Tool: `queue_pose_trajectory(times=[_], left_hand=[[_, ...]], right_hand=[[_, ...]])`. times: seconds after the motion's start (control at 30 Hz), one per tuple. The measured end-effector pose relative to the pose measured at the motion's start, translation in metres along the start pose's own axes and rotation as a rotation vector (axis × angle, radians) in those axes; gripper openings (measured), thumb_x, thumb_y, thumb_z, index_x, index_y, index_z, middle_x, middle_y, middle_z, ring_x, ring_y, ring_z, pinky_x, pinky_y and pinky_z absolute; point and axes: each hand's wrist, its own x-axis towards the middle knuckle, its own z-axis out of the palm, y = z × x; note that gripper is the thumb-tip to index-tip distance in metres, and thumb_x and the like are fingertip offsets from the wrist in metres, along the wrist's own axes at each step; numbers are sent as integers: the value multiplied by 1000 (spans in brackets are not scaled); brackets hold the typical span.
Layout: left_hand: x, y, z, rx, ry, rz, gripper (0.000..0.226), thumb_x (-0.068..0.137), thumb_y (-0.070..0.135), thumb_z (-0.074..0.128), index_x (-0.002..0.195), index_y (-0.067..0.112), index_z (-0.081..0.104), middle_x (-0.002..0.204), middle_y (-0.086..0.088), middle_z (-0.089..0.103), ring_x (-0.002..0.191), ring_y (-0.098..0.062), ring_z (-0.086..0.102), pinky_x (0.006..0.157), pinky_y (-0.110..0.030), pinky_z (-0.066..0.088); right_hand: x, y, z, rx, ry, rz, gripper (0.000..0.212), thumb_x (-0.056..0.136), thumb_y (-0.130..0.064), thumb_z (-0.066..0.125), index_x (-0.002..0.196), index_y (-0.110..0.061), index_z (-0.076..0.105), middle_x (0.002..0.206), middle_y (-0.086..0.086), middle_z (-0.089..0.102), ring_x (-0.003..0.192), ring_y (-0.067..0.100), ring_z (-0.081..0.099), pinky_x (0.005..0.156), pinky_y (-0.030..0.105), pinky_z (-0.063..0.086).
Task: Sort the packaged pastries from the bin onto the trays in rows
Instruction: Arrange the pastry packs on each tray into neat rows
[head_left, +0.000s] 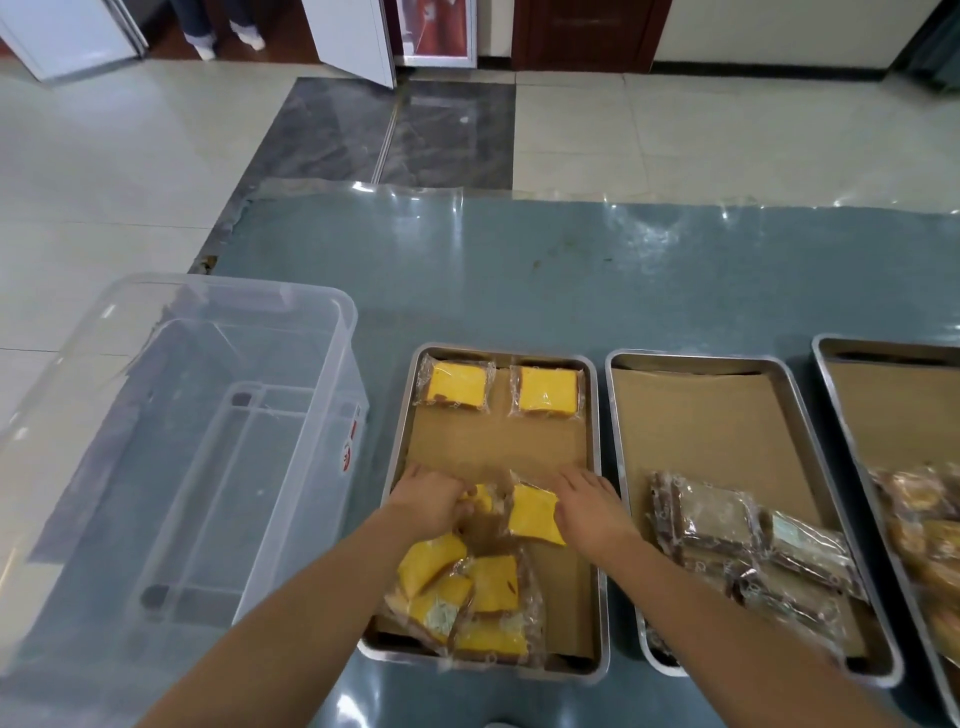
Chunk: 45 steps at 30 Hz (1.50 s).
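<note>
From the head camera, a clear bin (208, 441) sits at the bench's (519, 270) left edge, with nothing visible inside. Right of it, three metal trays lined with brown paper stand side by side along the near edge. On the left tray (402, 441), two wrapped yellow cakes (457, 384) (548, 391) lie in a row at its far end, and a loose heap of yellow cakes (467, 597) lies at its near end. The left hand (431, 501) is curled around one cake (482, 498) at mid-tray. The right hand (592, 512) lies on the edge of another cake (535, 514); whether it pinches it I cannot tell. The middle tray (701, 415) holds a heap of brown pastries (743, 551) at its near end. The right tray (852, 415), cut off by the frame, holds golden pastries (924, 525).
</note>
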Motion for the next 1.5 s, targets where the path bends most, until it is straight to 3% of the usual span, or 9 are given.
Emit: queue_pose_trajectory(times=[0.1,0.2,0.5,0.6,1.0,1.1,1.2,1.3,1.5], left_hand=[[16,-4,-17,-16,186,-20,32,104,32,40,126,30,62,121,2,68,120,-24,56,113,-42,27],[26,-5,-17,-35,405,-76,45,102,18,46,146,29,48,148,2,50,141,-24,37,123,-46,17],[38,-1,45,-69,58,-141,63,106,33,37,160,35,5,168,-5,-18,153,-32,-22,125,-53,-5],[39,-6,56,-53,90,-127,62,106,37,32,160,37,0,166,-2,-25,150,-28,-29,124,-51,-9],[55,-31,49,-74,190,-63,52,108,38,33,158,41,18,169,7,-12,153,-22,-22,126,-48,-2],[51,-28,49,-194,328,-41,37,107,34,38,141,26,53,159,1,35,151,-26,21,123,-50,22],[43,-24,52,-220,497,-47,28,105,32,44,107,18,68,109,2,61,110,-20,53,102,-41,44],[27,-17,56,-232,425,-69,34,106,34,40,97,16,68,93,2,62,92,-17,56,90,-38,46],[-14,-4,65,-279,282,-150,49,103,40,28,67,20,56,64,4,54,61,-13,53,61,-34,44]], right_hand=[[-13,-3,19,-30,10,-90,54,101,-18,45,154,-25,35,162,3,29,150,27,23,125,42,11],[-21,-5,36,-9,-5,-115,50,103,-22,43,152,-27,35,168,3,16,155,24,10,125,41,1],[-22,-15,70,-7,-165,-58,67,106,-53,20,160,-29,-11,164,-6,-28,145,16,-38,109,31,-35],[-12,-14,69,-19,-170,-37,68,105,-57,14,159,-26,-13,163,-6,-29,146,16,-37,115,36,-29],[65,13,35,-52,-104,-37,65,106,-54,15,161,-26,-6,165,-4,-23,150,16,-29,125,43,-12],[71,17,32,-33,-72,-49,62,107,-51,19,162,-26,2,167,-5,-17,152,16,-25,125,42,-10],[63,14,32,55,33,-81,51,108,-45,27,154,-25,36,165,-6,21,155,20,10,127,41,7],[45,6,33,95,123,-117,35,105,-42,33,119,-25,61,123,-8,56,122,14,48,112,36,35],[1,-22,41,159,-77,-72,24,99,-47,35,86,-34,49,81,-15,49,73,6,51,65,24,39]])
